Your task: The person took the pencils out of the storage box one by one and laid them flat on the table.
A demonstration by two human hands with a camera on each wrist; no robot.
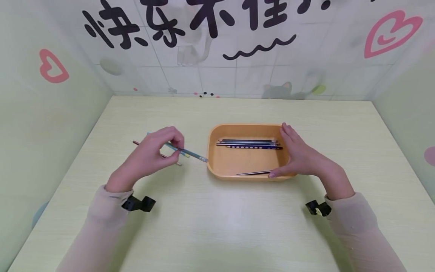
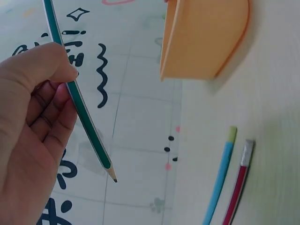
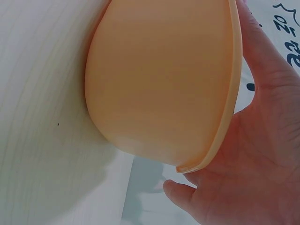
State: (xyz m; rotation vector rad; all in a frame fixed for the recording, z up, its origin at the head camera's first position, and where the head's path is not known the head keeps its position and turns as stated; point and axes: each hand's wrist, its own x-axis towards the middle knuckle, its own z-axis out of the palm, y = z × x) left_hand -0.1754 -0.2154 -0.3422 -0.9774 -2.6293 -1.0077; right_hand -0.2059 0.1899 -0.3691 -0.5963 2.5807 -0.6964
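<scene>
My left hand pinches a green pencil between thumb and fingers, above the table left of an orange plastic box. In the left wrist view the sharpened tip points down. In the head view the pencil's other end is close to the box's left rim. My right hand holds the box's right end, fingers at the back corner and thumb over the front rim. Several dark pencils lie together inside, towards the back. One thin dark pencil lies along the front wall, near the thumb.
Below the left hand, a blue pencil with a yellow end and a dark red pencil with a silver end lie on the pale table. Printed wall panels enclose the table at the back and both sides.
</scene>
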